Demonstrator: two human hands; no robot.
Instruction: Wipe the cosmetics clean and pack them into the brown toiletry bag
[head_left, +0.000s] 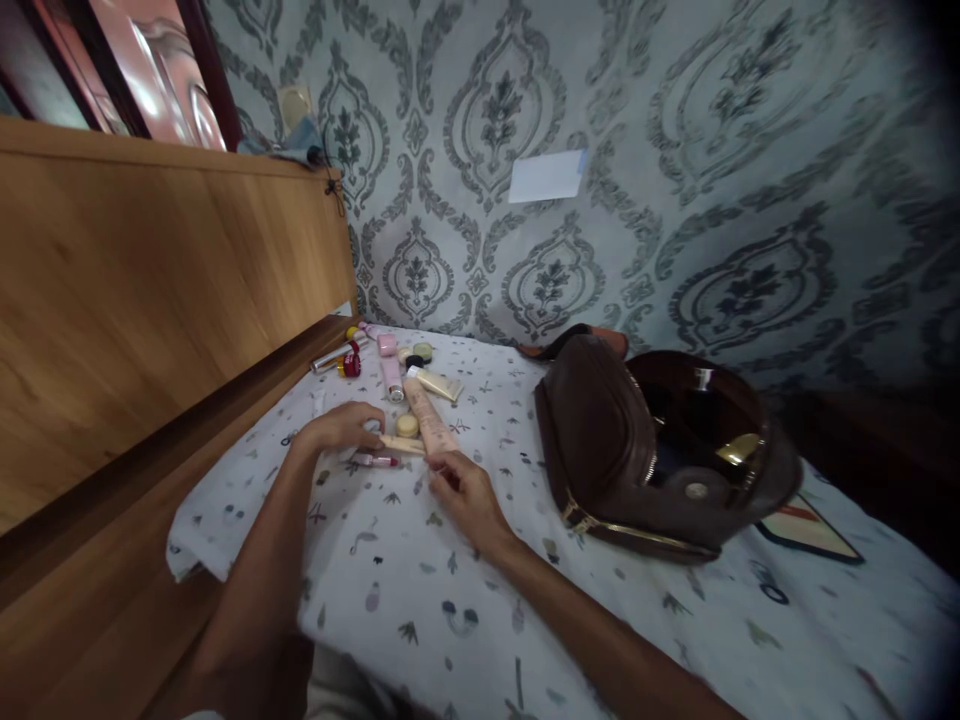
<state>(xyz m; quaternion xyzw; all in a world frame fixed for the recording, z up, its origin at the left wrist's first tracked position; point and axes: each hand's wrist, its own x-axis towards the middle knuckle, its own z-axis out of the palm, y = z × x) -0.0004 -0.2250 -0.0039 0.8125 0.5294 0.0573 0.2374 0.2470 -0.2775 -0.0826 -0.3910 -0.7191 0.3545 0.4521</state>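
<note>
The peach tube [431,418] lies slantwise on the printed cloth [450,650], its lower end at the fingertips of the right hand [466,495]. Those fingers are curled, and the hand's own back hides part of the grip, so I cannot tell whether they are clamped on the tube or only resting against it. The left hand [343,428] has its fingers bent at the near end of a slim pale stick [403,444]; their tips are too blurred to show whether this grip is together on it or apart. A pink lipstick [375,460] lies just below the stick, its left end hard to make out. A small round jar [407,425] sits between the left hand and the tube, and a cream tube [439,384] lies just above. Farther back, a pink tube [391,378], a red jar [349,366] and other small pots crowd together, some partly covering others, their labels unreadable. On the right stands a brown bag [592,430], its glossy inside too dark to sort out; it partly covers a flat dark-edged thing [814,530]. Both forearms run out of view below, and whatever carries the cloth is hidden.
</note>
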